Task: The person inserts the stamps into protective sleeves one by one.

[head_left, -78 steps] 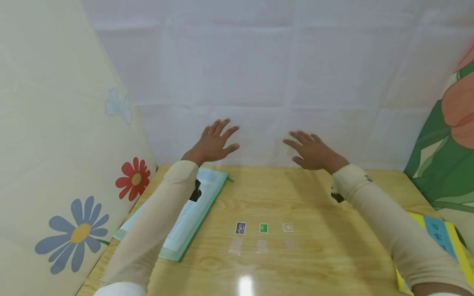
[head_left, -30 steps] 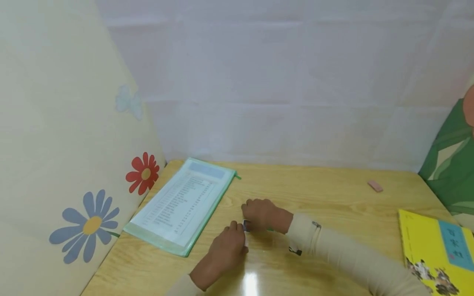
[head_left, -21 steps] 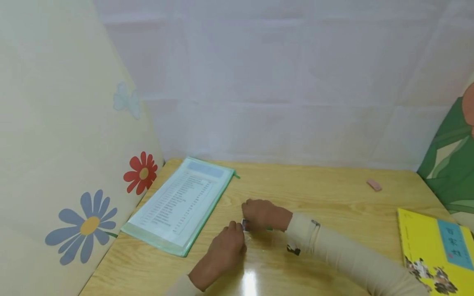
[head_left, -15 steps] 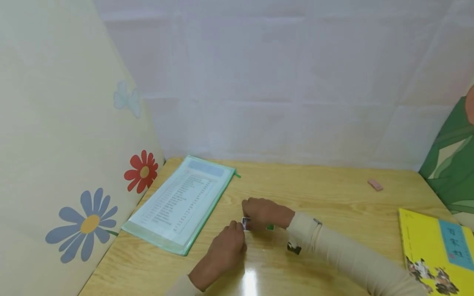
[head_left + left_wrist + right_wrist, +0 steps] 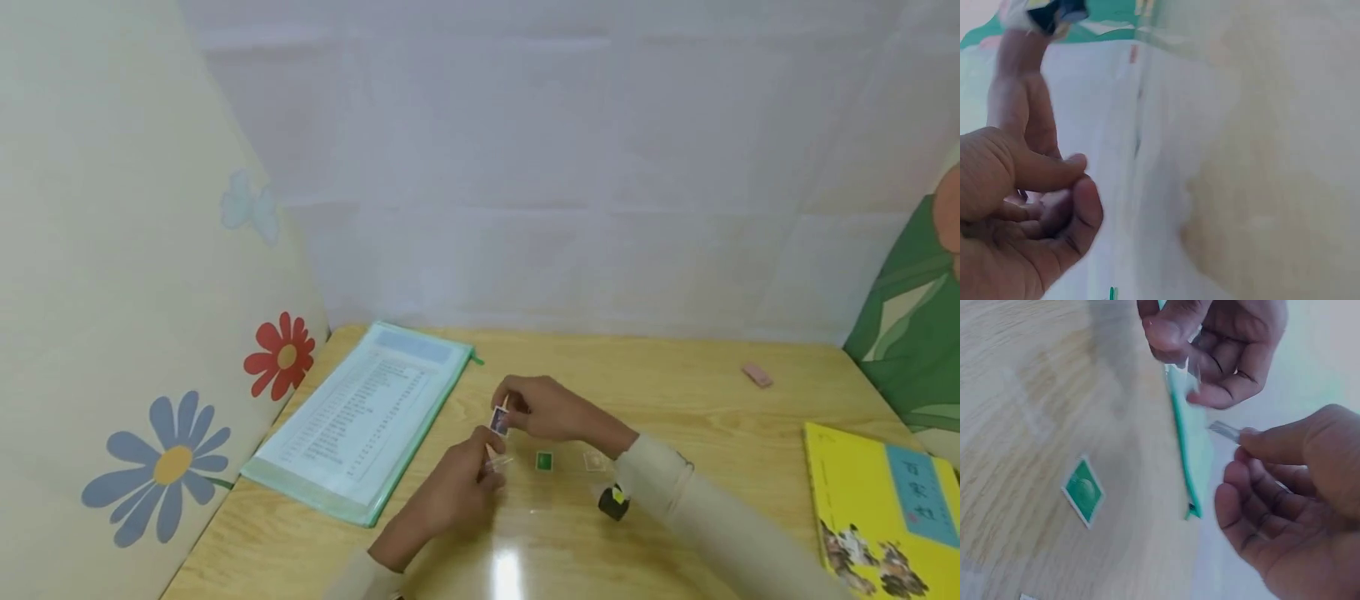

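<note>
Between the thumb and fingers of my right hand [image 5: 551, 408] is a small dark stamp [image 5: 498, 421] with a white border, lifted off the table. In the right wrist view this stamp [image 5: 1224, 431] appears nearly edge-on. My left hand [image 5: 453, 492], just below and left of it, pinches a small clear plastic sleeve [image 5: 1192, 372]. Stamp and sleeve are close but apart in the right wrist view. A green stamp [image 5: 543, 461] and a pale stamp [image 5: 595, 461] lie on the table beside my hands. The left wrist view shows thumb and forefinger [image 5: 1088, 200] meeting at their tips.
On the left lies a green-edged zip folder [image 5: 352, 408] with a printed sheet. A yellow book [image 5: 855, 492] sits at the right edge, and a pink eraser [image 5: 757, 375] toward the back right. Faint clear sleeves lie near the stamps. A white cloth backs the table.
From open and raised, both hands came down to the dark stamp and a sleeve. Since half a second ago they have lifted them off the table, uncovering the green and pale stamps.
</note>
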`<state>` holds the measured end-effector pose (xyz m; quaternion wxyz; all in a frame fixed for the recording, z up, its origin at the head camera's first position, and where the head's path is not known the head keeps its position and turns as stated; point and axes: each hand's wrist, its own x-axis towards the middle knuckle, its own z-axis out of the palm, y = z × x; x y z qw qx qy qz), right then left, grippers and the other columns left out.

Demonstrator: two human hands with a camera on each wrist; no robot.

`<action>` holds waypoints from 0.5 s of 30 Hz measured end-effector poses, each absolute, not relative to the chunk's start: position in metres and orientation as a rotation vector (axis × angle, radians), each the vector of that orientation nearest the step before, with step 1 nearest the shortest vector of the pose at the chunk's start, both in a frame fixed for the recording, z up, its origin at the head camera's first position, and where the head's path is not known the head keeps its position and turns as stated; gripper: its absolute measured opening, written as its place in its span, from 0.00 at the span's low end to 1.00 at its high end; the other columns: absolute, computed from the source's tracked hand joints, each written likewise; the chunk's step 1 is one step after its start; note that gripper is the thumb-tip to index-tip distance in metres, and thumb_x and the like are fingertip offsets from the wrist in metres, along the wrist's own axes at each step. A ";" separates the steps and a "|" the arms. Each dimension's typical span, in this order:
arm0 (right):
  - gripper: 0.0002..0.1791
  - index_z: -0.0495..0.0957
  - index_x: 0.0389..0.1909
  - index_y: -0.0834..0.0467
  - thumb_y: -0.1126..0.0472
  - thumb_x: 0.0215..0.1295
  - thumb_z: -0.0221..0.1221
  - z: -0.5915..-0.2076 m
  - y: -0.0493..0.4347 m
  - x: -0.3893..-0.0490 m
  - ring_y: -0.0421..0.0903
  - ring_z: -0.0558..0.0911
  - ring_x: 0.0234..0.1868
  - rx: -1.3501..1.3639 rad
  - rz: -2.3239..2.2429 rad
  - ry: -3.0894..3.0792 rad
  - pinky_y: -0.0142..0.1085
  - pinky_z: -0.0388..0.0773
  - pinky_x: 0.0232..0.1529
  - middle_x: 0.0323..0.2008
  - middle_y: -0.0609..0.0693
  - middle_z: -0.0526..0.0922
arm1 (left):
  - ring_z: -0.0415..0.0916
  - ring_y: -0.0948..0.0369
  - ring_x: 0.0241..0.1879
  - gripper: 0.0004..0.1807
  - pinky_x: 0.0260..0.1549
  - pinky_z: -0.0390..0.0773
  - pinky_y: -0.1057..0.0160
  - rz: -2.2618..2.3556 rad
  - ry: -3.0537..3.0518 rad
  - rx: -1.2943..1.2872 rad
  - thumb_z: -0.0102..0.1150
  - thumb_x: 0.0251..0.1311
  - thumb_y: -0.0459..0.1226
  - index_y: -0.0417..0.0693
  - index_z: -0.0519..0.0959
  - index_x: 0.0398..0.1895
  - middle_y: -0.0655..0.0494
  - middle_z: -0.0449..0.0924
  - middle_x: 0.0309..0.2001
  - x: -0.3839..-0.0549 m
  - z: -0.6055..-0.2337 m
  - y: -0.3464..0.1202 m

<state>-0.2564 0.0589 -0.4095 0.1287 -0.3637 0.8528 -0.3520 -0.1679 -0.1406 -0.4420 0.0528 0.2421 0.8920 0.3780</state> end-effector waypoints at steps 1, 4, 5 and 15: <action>0.07 0.76 0.49 0.49 0.59 0.74 0.59 -0.408 0.063 -0.256 0.39 0.78 0.34 -1.051 -1.073 2.502 0.35 0.78 0.34 0.34 0.42 0.80 | 0.66 0.67 0.21 0.17 0.20 0.70 0.68 1.188 2.714 0.723 0.60 0.68 0.29 0.40 0.68 0.56 0.58 0.70 0.27 -0.170 -0.440 -0.140; 0.08 0.77 0.50 0.48 0.58 0.74 0.60 -0.406 0.074 -0.254 0.40 0.79 0.37 -0.992 -1.261 2.540 0.37 0.79 0.37 0.37 0.41 0.80 | 0.69 0.66 0.21 0.25 0.20 0.73 0.67 1.303 2.708 0.694 0.62 0.67 0.31 0.41 0.65 0.64 0.55 0.71 0.30 -0.178 -0.436 -0.140; 0.08 0.77 0.50 0.48 0.58 0.73 0.60 -0.406 0.077 -0.253 0.41 0.80 0.37 -0.967 -1.330 2.542 0.38 0.80 0.37 0.37 0.42 0.80 | 0.70 0.65 0.20 0.26 0.20 0.74 0.66 1.343 2.702 0.675 0.62 0.67 0.31 0.42 0.65 0.65 0.55 0.71 0.30 -0.180 -0.434 -0.139; 0.11 0.76 0.52 0.53 0.55 0.74 0.59 -0.400 0.093 -0.240 0.52 0.80 0.36 -0.840 -1.745 2.400 0.41 0.80 0.34 0.40 0.54 0.80 | 0.75 0.59 0.24 0.06 0.22 0.79 0.62 1.634 2.582 0.706 0.60 0.70 0.34 0.47 0.77 0.46 0.55 0.79 0.34 -0.200 -0.417 -0.131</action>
